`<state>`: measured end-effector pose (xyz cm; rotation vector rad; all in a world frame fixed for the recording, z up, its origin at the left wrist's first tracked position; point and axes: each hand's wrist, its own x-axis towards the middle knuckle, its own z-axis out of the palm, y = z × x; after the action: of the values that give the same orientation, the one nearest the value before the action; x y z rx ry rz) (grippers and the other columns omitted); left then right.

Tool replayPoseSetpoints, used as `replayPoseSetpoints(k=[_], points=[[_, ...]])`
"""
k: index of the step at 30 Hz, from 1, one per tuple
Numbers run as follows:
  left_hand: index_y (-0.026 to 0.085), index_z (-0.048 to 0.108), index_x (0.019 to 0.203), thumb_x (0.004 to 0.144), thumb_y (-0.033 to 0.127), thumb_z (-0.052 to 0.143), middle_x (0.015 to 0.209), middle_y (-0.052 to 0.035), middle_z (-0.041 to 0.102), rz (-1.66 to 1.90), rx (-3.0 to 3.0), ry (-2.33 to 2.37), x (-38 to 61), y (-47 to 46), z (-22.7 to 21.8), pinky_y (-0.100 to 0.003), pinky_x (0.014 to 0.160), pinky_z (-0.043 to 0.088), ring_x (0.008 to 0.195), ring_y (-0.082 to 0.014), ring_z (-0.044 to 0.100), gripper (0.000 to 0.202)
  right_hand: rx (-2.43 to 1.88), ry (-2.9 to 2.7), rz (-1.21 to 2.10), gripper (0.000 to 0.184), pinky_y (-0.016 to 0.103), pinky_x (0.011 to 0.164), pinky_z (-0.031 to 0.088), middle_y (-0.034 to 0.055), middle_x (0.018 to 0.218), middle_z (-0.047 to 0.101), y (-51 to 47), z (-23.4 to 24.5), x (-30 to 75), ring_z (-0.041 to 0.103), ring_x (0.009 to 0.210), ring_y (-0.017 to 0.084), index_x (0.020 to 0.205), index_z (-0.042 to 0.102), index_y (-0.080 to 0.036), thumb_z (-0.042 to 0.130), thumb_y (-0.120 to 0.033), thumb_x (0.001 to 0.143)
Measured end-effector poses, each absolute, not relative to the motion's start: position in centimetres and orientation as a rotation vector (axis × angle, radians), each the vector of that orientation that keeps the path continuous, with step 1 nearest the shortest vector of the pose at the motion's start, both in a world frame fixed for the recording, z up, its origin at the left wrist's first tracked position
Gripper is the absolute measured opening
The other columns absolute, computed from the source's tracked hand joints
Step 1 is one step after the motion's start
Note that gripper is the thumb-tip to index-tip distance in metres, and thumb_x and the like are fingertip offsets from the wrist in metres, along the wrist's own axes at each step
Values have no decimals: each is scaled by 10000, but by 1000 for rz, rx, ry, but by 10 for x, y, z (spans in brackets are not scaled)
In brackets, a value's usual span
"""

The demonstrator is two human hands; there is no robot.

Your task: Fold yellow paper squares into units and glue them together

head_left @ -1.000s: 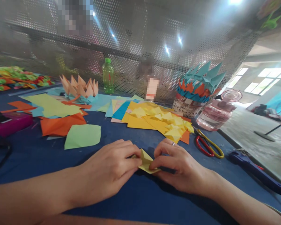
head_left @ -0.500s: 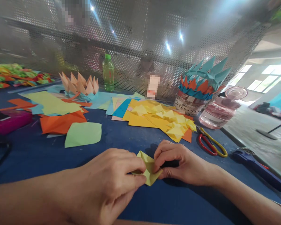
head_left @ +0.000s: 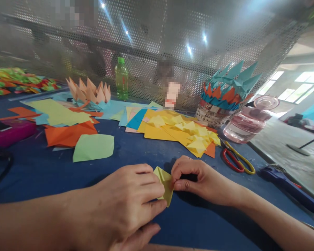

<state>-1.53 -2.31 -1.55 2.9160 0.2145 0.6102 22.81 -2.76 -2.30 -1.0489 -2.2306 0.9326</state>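
Observation:
A small folded piece of yellow paper (head_left: 167, 186) lies on the blue tabletop between my hands, with creases and a raised fold along its top. My left hand (head_left: 138, 193) presses on its left side, fingers curled over the edge and covering part of it. At the right edge, my right hand (head_left: 191, 177) pinches the paper between thumb and fingers. Beyond my hands, several folded yellow paper pieces (head_left: 197, 134) rest on flat yellow sheets (head_left: 159, 132). A light green sheet (head_left: 94, 148) lies to the left.
Red-and-yellow scissors (head_left: 238, 160) and a dark blue tool (head_left: 290, 184) lie at right. Behind them stand a pink clear bottle (head_left: 246, 125) and a paper-trimmed basket (head_left: 211, 113). A peach paper crown (head_left: 90, 94) and a green bottle (head_left: 121, 80) stand at the back, before a perforated metal panel (head_left: 146, 45).
The paper's right corner, which stuck out by my right thumb, is now folded inward. My left fingers have shifted slightly over the paper, and the left thumb has spread lower.

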Motion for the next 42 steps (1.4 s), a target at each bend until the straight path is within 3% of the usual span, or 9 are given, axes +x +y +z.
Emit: replayPoseSetpoints(k=[5, 11, 18, 24, 27, 42], points=[[147, 655, 935, 853, 130, 553, 805, -59, 652, 558, 2935, 207, -14, -22, -14, -377, 788, 457, 799, -226, 605, 132, -1056, -2216, 944, 243, 299, 843, 444, 16, 873, 680, -29, -24, 224, 596, 869, 153, 812, 676, -206, 633, -424, 910], [139, 635, 916, 847, 120, 529, 833, -67, 652, 504, 2905, 156, -12, -23, -11, -355, 728, 471, 789, -222, 603, 128, -1181, -2214, 836, 195, 275, 801, 417, -19, 795, 653, -34, -25, 216, 570, 786, 122, 741, 635, -195, 656, -301, 904], [144, 626, 1051, 861, 102, 511, 847, -61, 664, 597, 2935, 195, -14, -27, -12, -337, 770, 507, 809, -218, 623, 226, -1281, -2203, 755, 130, 275, 761, 415, -32, 775, 642, -38, -25, 211, 563, 775, 128, 727, 621, -202, 687, -191, 838], [145, 616, 907, 842, 88, 502, 815, -56, 635, 504, 2936, 164, -12, -24, -8, -328, 693, 473, 763, -208, 596, 143, -1111, -2245, 927, 132, 320, 874, 439, 16, 932, 664, -33, -22, 221, 592, 908, 162, 881, 715, -225, 687, -355, 878], [146, 612, 885, 840, 91, 503, 796, -53, 623, 508, 2936, 159, -12, -22, -8, -325, 661, 451, 740, -202, 582, 130, -1071, -2269, 978, 197, 333, 897, 430, 20, 951, 645, -30, -22, 226, 581, 942, 166, 829, 723, -220, 674, -403, 882], [141, 613, 863, 860, 80, 486, 802, -44, 630, 494, 2953, 150, -11, -21, -10, -330, 661, 441, 735, -191, 570, 141, -1209, -2218, 837, 150, 293, 846, 420, -4, 896, 638, -31, -28, 217, 582, 872, 138, 765, 659, -192, 721, -296, 854]])
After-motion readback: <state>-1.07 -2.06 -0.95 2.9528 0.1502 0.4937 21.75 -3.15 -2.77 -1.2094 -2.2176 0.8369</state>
